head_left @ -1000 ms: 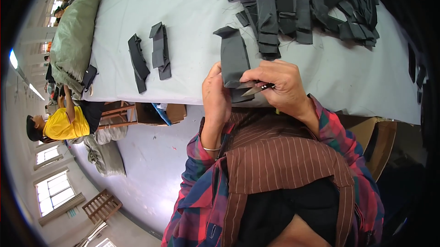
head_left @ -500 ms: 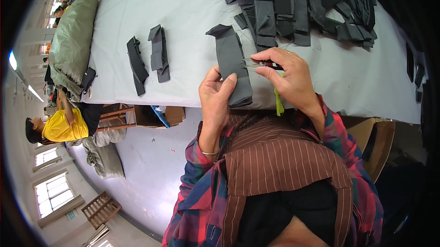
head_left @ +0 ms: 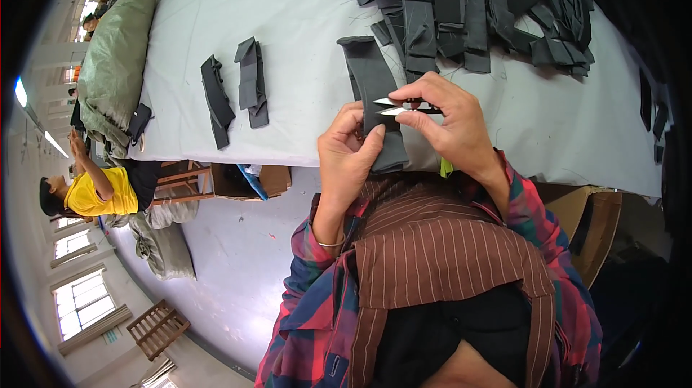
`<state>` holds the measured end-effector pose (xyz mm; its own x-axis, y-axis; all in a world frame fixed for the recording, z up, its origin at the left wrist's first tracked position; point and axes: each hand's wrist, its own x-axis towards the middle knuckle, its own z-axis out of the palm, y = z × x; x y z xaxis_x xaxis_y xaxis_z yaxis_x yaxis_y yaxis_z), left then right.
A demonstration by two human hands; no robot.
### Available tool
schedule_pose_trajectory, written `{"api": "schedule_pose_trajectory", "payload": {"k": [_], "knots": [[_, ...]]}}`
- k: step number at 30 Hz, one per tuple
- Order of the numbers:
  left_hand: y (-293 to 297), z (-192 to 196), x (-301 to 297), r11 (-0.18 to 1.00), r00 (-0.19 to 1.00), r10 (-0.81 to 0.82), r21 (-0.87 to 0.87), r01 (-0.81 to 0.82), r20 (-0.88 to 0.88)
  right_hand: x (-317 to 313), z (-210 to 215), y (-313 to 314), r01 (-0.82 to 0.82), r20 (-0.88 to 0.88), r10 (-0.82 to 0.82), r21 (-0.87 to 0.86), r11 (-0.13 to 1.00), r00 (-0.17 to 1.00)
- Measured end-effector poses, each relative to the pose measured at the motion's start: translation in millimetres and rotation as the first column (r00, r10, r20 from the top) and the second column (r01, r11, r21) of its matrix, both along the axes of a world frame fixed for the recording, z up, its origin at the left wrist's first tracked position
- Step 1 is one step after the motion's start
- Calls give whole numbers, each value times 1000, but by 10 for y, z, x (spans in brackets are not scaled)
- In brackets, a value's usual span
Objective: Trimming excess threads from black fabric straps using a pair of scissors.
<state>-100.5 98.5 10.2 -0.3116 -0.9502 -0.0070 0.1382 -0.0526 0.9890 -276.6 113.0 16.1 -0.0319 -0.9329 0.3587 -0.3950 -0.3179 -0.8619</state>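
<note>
My left hand point(head_left: 349, 149) grips a dark grey folded fabric strip point(head_left: 375, 64) near its lower part, thumb on top and fingers behind. The strip stands out over the table's near edge, its far end bent over. In my right hand point(head_left: 455, 123) is a small pair of thread snips point(head_left: 393, 110), pinched between thumb and fingers. Its two pointed blades are spread apart and lie at the strip's right edge, over the cloth. A bright green tie point(head_left: 446, 167) hangs below my right hand, partly hidden.
Two folded dark strips, one point(head_left: 218, 103) beside another point(head_left: 251, 84), lie left on the white-covered table point(head_left: 303, 35). A heap of dark strips point(head_left: 461, 6) with loose threads fills the far right. A stuffed green sack point(head_left: 115, 64) rests at the left edge. A person in yellow point(head_left: 97, 190) is beyond.
The snips' blades have spread wider and moved left over the strip. The strip has shifted slightly right and bent more. The person in yellow has raised their arms.
</note>
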Motion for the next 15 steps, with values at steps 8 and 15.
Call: {"api": "schedule_pose_trajectory", "payload": {"k": [8, 15], "knots": [[-3, -9, -9, 999, 996, -12, -41, 16, 86, 31, -47, -32, -10, -94, 0, -105, 994, 996], [14, 11, 1, 999, 999, -27, 47, 25, 35, 11, -62, -9, 32, -168, -59, -159, 987, 984]]}}
